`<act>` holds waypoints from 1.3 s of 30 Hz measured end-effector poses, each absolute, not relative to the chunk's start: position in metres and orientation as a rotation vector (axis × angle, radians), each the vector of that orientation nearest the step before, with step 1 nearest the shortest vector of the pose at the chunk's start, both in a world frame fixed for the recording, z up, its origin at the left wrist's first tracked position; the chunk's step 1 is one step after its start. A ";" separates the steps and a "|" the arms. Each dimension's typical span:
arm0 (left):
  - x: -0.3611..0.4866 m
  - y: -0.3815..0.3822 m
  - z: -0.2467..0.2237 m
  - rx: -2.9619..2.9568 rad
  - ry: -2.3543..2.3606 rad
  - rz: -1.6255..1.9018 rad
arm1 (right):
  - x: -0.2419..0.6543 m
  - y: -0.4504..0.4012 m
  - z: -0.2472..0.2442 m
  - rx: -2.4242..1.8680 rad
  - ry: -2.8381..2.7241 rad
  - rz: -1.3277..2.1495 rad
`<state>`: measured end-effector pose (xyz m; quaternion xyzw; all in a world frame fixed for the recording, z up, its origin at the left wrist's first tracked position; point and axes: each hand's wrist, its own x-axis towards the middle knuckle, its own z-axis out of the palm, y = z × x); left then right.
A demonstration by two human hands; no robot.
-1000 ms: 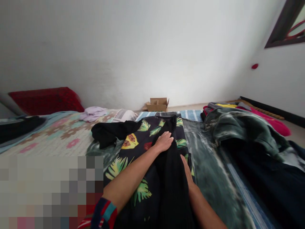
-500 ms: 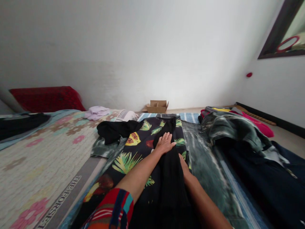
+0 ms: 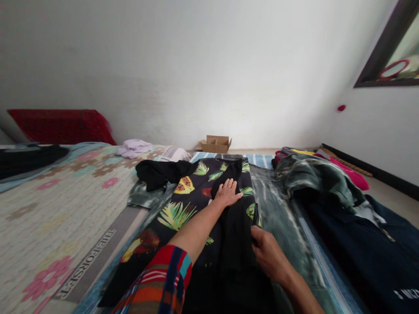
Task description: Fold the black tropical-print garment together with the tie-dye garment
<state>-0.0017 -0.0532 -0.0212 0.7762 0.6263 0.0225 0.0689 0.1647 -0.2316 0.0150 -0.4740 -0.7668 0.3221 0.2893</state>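
Left hand (image 3: pixel 228 193) flat, fingers slightly spread, on black fruit-and-leaf-print fabric shirt (image 3: pixel 176 214); right hand (image 3: pixel 269 252) pinches near edge. Press lightly, draw evenly.

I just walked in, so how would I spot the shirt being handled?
Look right of the flowered quilt, nearer than the cardboard box. There, the left hand rests on a shirt. Its green leaves and yellow fruit on black set it apart from the mottled grey-green garment beneath.
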 end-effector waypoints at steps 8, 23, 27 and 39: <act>-0.002 -0.052 -0.024 2.339 1.884 0.078 | 0.162 -0.279 0.030 -1.283 -2.326 0.314; -0.001 -0.056 -0.020 2.333 1.874 0.081 | 0.182 -0.276 0.028 -1.421 -2.165 0.296; -0.001 -0.057 -0.021 2.335 1.868 0.083 | 0.206 -0.280 0.019 -1.652 -2.374 0.192; -0.001 -0.056 -0.020 2.334 1.867 0.063 | 0.141 -0.283 0.038 -1.436 -2.686 0.228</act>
